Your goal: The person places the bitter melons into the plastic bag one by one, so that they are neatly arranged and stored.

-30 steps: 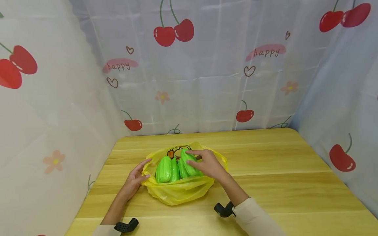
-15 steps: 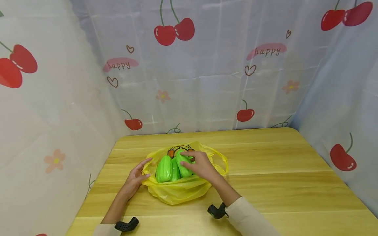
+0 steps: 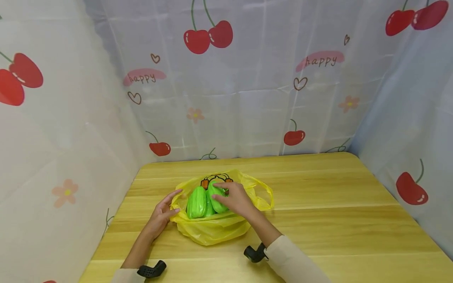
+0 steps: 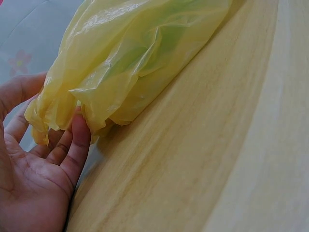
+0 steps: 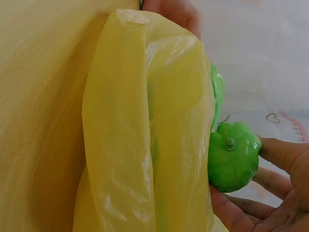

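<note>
A yellow plastic bag [image 3: 212,232] lies with its mouth open on the table, several glossy bright green ridged gourds inside. My left hand [image 3: 159,218] holds the bag's left edge; in the left wrist view, its fingers [image 4: 79,140] curl at the crumpled film. Between the thumb and fingers of my right hand [image 3: 237,199] is one green gourd [image 3: 216,198], leaning over the others. Its stubby stem end [image 5: 230,143] faces the camera in the right wrist view. Left of it sits another gourd [image 3: 197,203]. The bag's front wall hides their lower parts.
The wooden table [image 3: 318,220] extends to the right of the bag. A loop handle of the bag [image 3: 267,194] sticks out at its right. Behind and beside the table hang curtains [image 3: 247,118] printed with cherries.
My right hand has moved left with the gourd, bringing it closer to the leftmost one. The bag's right handle now shows more. My left hand has stayed at the bag's edge.
</note>
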Available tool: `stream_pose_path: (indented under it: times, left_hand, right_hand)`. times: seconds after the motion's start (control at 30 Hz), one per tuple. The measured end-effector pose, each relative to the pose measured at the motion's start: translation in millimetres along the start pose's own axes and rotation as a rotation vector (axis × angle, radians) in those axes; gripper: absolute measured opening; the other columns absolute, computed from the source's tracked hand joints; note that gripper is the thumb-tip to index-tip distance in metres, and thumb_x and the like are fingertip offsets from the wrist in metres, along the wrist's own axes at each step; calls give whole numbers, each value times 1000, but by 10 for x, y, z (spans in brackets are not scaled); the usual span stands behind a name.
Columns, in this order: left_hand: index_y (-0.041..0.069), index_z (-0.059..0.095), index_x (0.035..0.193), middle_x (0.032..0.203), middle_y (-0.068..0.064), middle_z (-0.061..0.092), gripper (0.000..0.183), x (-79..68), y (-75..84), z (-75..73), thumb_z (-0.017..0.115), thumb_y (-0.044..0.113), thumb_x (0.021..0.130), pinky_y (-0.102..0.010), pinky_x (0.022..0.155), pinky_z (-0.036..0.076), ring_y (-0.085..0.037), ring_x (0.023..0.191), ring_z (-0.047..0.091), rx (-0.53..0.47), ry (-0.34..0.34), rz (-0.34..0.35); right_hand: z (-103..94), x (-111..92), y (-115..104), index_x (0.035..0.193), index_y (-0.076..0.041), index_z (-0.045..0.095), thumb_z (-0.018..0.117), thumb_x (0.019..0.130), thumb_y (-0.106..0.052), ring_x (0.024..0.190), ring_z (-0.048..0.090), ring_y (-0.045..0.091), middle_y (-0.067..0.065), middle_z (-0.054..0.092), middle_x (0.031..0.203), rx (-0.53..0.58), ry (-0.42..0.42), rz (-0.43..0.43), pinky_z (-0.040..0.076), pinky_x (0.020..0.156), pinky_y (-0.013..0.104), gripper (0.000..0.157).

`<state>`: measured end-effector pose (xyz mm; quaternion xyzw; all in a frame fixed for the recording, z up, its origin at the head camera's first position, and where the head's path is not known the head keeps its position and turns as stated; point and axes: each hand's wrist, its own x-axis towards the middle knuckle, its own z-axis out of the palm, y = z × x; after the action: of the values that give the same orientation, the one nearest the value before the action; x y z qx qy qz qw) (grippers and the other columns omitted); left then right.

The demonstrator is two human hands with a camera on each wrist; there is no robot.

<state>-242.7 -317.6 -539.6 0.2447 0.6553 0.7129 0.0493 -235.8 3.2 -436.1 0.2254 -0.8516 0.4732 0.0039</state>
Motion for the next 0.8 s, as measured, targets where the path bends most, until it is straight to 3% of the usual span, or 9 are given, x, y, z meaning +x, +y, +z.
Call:
stream_pose_path:
  times: [0.13,0.4,0.43,0.5,0.6,0.7,0.8]
  left_hand:
    - [-6,28,156,166,-22,16,62,0,6,-1,51,-9,98,-19,111,35,-5,150,10,2,5,-3]
    - [-6,27,156,166,-22,14,63,-11,11,3,50,-11,98,-22,106,43,-7,150,13,-6,2,-19]
    - [-5,27,156,166,-22,13,63,-12,9,2,50,-11,98,-23,106,43,-9,150,12,-9,1,-20]
    - [-5,27,157,166,-22,13,63,-12,8,1,50,-11,98,-23,106,43,-12,151,10,-10,1,-23]
    - [-5,27,157,166,-22,13,63,-14,8,1,50,-10,98,-22,108,41,-15,152,6,-2,3,-24]
    - [-4,28,157,167,-21,14,63,-19,8,2,51,-9,99,-20,110,36,-16,153,3,10,8,-25]
    - [-4,28,157,166,-21,15,62,-21,12,2,51,-8,99,-18,112,32,-17,153,1,19,12,-27]
  right_hand:
    - [12,16,-9,134,-8,67,75,94,-21,42,25,9,16,64,136,0,-14,9,33,44,20,43]
    - [37,25,-11,135,-8,66,76,93,-23,43,23,9,17,62,137,-23,-32,36,34,45,22,45]
    - [42,25,-11,135,-8,66,76,93,-24,44,29,8,16,62,138,-33,-34,40,35,45,22,46]
    - [52,24,-13,135,-8,66,76,93,-24,52,46,9,16,62,138,-46,-38,43,38,46,23,46]
    - [70,24,-14,135,-8,67,75,94,-24,83,67,20,15,62,138,-64,-46,52,46,53,24,45]
    - [81,25,-21,134,-7,67,74,94,-22,103,68,30,14,62,138,-66,-46,51,52,61,26,43]
    - [86,20,-28,134,-6,67,72,96,-20,104,68,31,15,62,139,-65,-46,46,53,62,27,41]
